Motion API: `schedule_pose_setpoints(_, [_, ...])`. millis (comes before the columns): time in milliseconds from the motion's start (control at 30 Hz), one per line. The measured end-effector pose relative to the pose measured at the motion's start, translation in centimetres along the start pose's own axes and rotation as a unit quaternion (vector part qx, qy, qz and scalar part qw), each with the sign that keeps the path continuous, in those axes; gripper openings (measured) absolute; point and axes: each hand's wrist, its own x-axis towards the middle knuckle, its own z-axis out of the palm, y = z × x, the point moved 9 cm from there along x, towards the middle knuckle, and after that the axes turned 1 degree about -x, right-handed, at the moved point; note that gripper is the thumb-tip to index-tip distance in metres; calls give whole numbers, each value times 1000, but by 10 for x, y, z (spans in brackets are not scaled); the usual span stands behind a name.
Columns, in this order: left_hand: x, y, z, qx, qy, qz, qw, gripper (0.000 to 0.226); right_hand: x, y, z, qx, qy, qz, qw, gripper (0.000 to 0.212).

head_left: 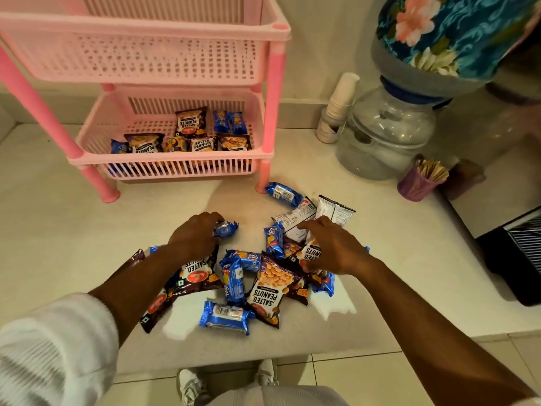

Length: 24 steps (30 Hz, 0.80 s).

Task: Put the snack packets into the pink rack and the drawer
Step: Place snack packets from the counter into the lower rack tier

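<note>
in the head view, a blue biscuit packet (225,229) is gripped by the curled left hand (196,234), likely for the pink rack (265,155) beyond the pile. a salted peanuts packet (311,253) is pressed under the right hand (330,247); whether it is grasped cannot be told. no drawer is seen.

Pink rack (272,83): top tier cut off by upper edge. Left hand (194,234): fingertips hidden behind a blue packet (227,228). Right hand (329,244): palm side unseen. Peanut packet (193,276): partly under the forearm. Black appliance (515,259): cropped at right edge.
</note>
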Motion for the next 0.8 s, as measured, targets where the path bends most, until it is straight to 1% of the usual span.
schedule_pose_setpoints(100, [-3,0,-4,-51,24,-24,998,46,3,4,-3,14,13,1,1000,90])
schedule_pose_setpoints(200, [-4,4,-10,-128,37,-33,991,42,6,9,-11,56,23,-4,998,79])
schedule_pose_setpoints(300, [-8,13,-14,-245,17,-46,968,49,12,10,-29,160,54,-6,986,64])
schedule_pose_setpoints(333, [-9,17,-15,-273,10,-44,961,45,15,9,-35,204,76,-1,976,59])
schedule_pose_setpoints(400, [-12,24,-17,-331,-1,-35,943,25,20,5,-46,279,131,17,951,52])
schedule_pose_setpoints(467, [-15,29,-18,-422,-16,-36,906,16,25,-2,-46,359,174,45,916,51])
schedule_pose_setpoints(567, [-19,31,-21,-545,-27,-40,837,10,36,-12,-29,471,200,114,852,56])
schedule_pose_setpoints(633, [-22,28,-22,-617,-32,-54,784,15,42,-20,-13,511,205,170,817,60])
schedule_pose_setpoints(700, [-27,25,-25,-666,-45,-50,743,30,49,-34,2,554,206,201,781,51])
schedule_pose_setpoints(733, [-30,25,-27,-683,-59,-40,727,37,53,-43,8,574,202,203,767,46])
schedule_pose_setpoints(767, [-32,25,-29,-693,-71,-29,717,39,57,-54,13,588,198,202,758,43])
schedule_pose_setpoints(800, [-35,26,-30,-698,-82,-18,711,37,61,-63,16,591,196,199,757,40])
